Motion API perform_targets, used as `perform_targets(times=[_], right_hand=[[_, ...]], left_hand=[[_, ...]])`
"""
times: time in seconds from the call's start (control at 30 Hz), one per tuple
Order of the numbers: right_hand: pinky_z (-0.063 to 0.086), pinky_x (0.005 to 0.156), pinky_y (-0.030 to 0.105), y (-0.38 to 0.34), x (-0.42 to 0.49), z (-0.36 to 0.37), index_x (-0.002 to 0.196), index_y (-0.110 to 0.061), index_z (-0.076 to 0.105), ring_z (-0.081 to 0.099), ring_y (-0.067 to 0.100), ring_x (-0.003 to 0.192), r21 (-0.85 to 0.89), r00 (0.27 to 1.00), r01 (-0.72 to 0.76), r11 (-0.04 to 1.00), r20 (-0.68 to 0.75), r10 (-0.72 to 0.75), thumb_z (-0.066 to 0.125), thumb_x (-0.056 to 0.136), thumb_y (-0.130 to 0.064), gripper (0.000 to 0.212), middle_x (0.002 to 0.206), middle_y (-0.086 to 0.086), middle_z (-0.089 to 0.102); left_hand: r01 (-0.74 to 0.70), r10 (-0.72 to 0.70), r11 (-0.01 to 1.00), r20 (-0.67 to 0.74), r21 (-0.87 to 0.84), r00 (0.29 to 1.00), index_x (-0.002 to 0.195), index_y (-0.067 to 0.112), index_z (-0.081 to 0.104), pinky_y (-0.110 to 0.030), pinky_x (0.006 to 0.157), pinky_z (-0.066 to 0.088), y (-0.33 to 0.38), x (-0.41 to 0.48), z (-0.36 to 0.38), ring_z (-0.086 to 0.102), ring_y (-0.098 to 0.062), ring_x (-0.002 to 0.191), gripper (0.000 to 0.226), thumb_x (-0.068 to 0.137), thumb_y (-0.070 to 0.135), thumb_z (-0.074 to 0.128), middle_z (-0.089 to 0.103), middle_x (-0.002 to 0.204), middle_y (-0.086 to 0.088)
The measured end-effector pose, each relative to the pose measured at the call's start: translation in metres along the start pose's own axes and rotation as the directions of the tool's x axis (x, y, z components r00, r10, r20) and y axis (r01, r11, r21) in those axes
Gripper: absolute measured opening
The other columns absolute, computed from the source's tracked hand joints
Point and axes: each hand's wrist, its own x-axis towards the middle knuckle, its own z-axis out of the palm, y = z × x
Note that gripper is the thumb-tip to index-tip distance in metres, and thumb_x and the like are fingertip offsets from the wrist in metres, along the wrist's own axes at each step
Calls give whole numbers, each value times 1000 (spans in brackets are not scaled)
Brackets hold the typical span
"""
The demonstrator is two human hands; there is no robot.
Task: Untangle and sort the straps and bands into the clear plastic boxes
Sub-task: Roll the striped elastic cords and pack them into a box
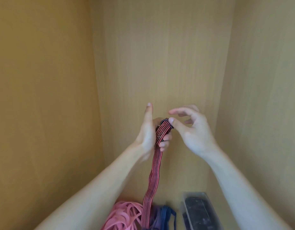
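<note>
- Fingers [167, 139] of L hand [147, 133] curl round the rolled top of the red-and-black striped elastic strap [153, 173], mid-frame; R hand [193, 131] loose, thumb touching the roll's edge.
- Strap tail hangs to 6 o'clock, end hidden.
- Tangled pink rubber bands [123, 216] & blue woven strap [166, 214] cut off at btm.
- Clear plastic box [195, 194] w/ dark straps [198, 213] at 5 o'clock.

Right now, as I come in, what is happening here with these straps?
A person seems to be rolling up a red and black striped strap inside a wooden cupboard. The left hand has the rolled end in its grip. The right hand touches the top of the roll with its thumb, fingers spread loosely. The rest of the strap hangs down to a heap of pink bands and blue straps. Beside the heap stands a clear box with black straps inside.
</note>
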Motion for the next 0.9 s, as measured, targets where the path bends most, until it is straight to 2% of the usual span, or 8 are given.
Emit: perform_targets(times=[0.1, 0.23, 0.3, 0.4, 0.5, 0.67, 0.8, 0.9], right_hand=[[35, 77, 8, 2, 5, -3, 89, -35, 71, 52, 6, 93, -61, 991, -126, 990, 35, 128, 71, 92, -27, 8, 106, -6, 56], [34, 76, 8, -2, 0, -1, 86, -34, 71, 49, 3, 87, -107, 973, -157, 982, 152, 172, 73, 90, -30, 6, 99, -6, 56], [37, 74, 13, 1, 0, -1, 83, -35, 70, 49, 5, 81, -124, 967, -190, 974, 148, 208, 75, 89, -28, 10, 94, -6, 61], [44, 74, 27, 1, 1, -5, 85, -25, 72, 58, 10, 68, -63, 950, -252, 966, 177, 259, 71, 92, -18, 9, 76, 1, 68], [47, 66, 17, -2, 1, -9, 88, -9, 70, 63, 10, 55, 48, 954, -242, 969, 193, 229, 65, 95, -3, 10, 61, 3, 68], [39, 61, 3, -5, 9, -25, 88, -12, 71, 53, -11, 56, 14, 972, -230, 973, 61, 229, 70, 91, -4, 9, 76, -5, 65], [42, 63, 5, 1, 14, -31, 86, -16, 71, 59, 1, 68, 33, 959, -283, 958, -12, 284, 73, 90, -10, 8, 80, -3, 68], [44, 67, 16, 4, 14, -30, 84, -18, 72, 60, 8, 72, 55, 934, -352, 934, -52, 355, 75, 89, -16, 6, 80, -2, 69]], left_hand=[[-39, 39, 994, -1, 100, 999, 113, 7, 56, -28, 46, 26, -1, 2, -2, 27, -17, 45, 95, 87, 86, 8, 39, 57, -6], [-85, 86, 982, 5, 166, 996, 127, 11, 52, -27, 45, 27, -3, 4, -4, 30, -17, 43, 90, 91, 79, 4, 41, 54, -7], [-100, 96, 976, 29, 194, 995, 132, 11, 48, -27, 44, 28, -5, 5, -4, 31, -17, 42, 88, 93, 76, 4, 41, 54, -7], [-111, 99, 974, 71, 200, 993, 132, 10, 47, -27, 45, 29, -8, 7, -1, 32, -18, 43, 85, 95, 74, 5, 42, 56, -8], [-127, 105, 977, 129, 172, 986, 130, 5, 46, -29, 48, 37, -5, 8, -1, 41, -21, 45, 81, 98, 69, 8, 53, 61, -12], [-52, 1, 970, 210, 239, 978, 122, 4, 52, -36, 65, 48, -5, 12, -9, 58, -28, 61, 65, 106, 53, 13, 65, 88, -22], [-161, 113, 946, 178, 283, 978, 123, 15, 52, -37, 63, 49, -14, 18, -8, 61, -21, 61, 42, 88, 39, 54, 68, 90, -11], [-290, 249, 747, 153, 598, 956, 135, 22, 43, -29, 65, 47, -20, 13, -1, 54, -12, 68, 62, 81, 25, 74, 61, 87, 2]])
